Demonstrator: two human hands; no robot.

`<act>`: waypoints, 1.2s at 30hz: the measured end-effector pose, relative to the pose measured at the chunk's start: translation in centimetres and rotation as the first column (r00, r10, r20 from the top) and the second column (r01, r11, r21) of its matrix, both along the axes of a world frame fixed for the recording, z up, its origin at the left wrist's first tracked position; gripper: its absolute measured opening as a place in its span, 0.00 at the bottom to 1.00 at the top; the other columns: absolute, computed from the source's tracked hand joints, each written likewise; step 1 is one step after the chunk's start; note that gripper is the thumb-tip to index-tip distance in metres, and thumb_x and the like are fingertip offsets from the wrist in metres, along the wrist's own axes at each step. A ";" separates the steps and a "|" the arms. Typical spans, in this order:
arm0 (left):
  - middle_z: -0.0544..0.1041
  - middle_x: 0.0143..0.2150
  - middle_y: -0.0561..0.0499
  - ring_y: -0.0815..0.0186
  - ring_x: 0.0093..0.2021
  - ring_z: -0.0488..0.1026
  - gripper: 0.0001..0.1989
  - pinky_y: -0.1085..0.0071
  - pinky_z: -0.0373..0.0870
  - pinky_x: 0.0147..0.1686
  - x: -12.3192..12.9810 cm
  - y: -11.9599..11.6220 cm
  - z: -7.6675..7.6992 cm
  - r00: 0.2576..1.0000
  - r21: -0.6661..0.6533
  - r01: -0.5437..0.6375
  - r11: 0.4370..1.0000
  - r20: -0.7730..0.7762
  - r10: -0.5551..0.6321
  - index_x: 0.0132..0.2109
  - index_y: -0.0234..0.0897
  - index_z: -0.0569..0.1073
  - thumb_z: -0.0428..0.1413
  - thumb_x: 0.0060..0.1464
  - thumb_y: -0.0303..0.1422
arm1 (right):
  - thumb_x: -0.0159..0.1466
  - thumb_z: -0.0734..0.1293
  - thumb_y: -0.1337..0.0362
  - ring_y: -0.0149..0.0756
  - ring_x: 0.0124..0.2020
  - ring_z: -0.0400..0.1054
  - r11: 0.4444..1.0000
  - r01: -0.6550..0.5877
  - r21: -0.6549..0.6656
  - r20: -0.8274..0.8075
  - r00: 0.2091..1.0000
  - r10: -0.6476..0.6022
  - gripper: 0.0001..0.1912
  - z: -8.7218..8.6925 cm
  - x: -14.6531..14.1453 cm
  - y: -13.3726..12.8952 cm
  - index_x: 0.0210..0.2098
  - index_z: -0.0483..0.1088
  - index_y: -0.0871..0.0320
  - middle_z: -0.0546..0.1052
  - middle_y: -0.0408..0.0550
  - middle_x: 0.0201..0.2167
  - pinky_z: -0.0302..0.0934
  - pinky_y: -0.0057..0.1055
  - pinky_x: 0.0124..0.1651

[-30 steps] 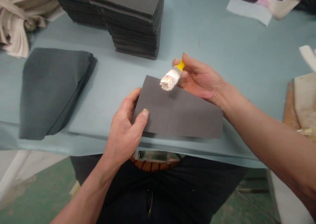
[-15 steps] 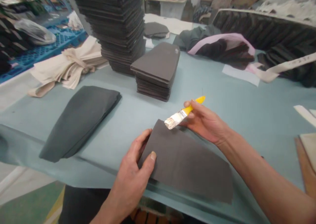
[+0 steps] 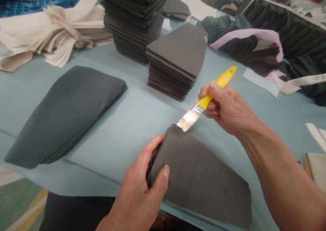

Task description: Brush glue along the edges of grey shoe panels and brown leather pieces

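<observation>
A dark grey foam sheet (image 3: 203,180) lies flat at the near edge of the pale blue table (image 3: 142,115). My left hand (image 3: 142,193) pinches its left end, thumb on top and fingers under the edge. My right hand (image 3: 229,109) grips a yellow-handled brush (image 3: 203,103). The brush's pale bristles touch the sheet's far left corner.
Behind stand a short stack of the same grey sheets (image 3: 178,61) and a taller dark stack (image 3: 132,17). A folded dark grey cloth (image 3: 66,112) lies to the left, cream fabric (image 3: 51,27) at the back left, dark and pink fabric (image 3: 249,47) at the back right.
The view has tilted and shifted, bringing the stacks and back fabric closer. My right hand has raised the brush handle more upright while the bristles stay at the sheet's far corner. My left hand keeps its hold.
</observation>
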State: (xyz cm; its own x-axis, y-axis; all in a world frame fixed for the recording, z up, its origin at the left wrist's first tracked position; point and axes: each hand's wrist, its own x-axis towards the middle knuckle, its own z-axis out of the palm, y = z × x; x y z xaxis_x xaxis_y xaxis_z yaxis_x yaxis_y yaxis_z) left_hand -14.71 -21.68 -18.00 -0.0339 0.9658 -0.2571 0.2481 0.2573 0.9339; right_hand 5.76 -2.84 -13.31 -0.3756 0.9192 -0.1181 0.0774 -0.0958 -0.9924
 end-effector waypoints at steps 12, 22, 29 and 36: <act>0.78 0.70 0.49 0.53 0.68 0.78 0.28 0.55 0.80 0.67 0.5 0.3 0.5 0.999 0.025 -0.038 0.999 0.031 0.037 0.72 0.47 0.70 0.57 0.67 0.37 | 0.59 0.80 0.35 0.23 0.18 0.41 1.000 -0.017 0.004 0.028 0.999 0.017 0.29 -0.9 -0.4 0.0 0.31 0.73 0.55 0.55 0.35 0.17 0.33 0.28 0.22; 0.77 0.71 0.47 0.50 0.70 0.76 0.29 0.51 0.77 0.70 0.6 0.3 0.5 0.996 0.009 -0.065 0.998 0.065 0.064 0.72 0.46 0.71 0.59 0.66 0.37 | 0.60 0.81 0.40 0.23 0.19 0.41 1.000 0.024 0.002 0.028 0.999 -0.024 0.25 -0.6 -0.1 0.0 0.31 0.75 0.54 0.56 0.35 0.18 0.32 0.30 0.23; 0.79 0.68 0.47 0.49 0.67 0.78 0.28 0.50 0.80 0.66 0.8 0.3 0.1 0.996 0.033 -0.083 0.996 0.047 0.082 0.71 0.47 0.72 0.58 0.65 0.39 | 0.54 0.85 0.44 0.23 0.18 0.35 0.979 0.101 -0.179 -0.030 0.994 -0.109 0.27 -0.4 1.0 -0.2 0.32 0.70 0.51 0.52 0.32 0.19 0.32 0.29 0.21; 0.80 0.67 0.49 0.49 0.66 0.79 0.28 0.48 0.80 0.67 1.0 0.5 -0.1 0.996 0.066 -0.079 0.995 0.047 0.076 0.70 0.49 0.72 0.56 0.64 0.38 | 0.50 0.87 0.45 0.22 0.17 0.38 0.949 0.098 -0.300 -0.068 0.990 -0.124 0.30 -1.6 1.2 -0.7 0.35 0.68 0.52 0.55 0.29 0.18 0.35 0.24 0.19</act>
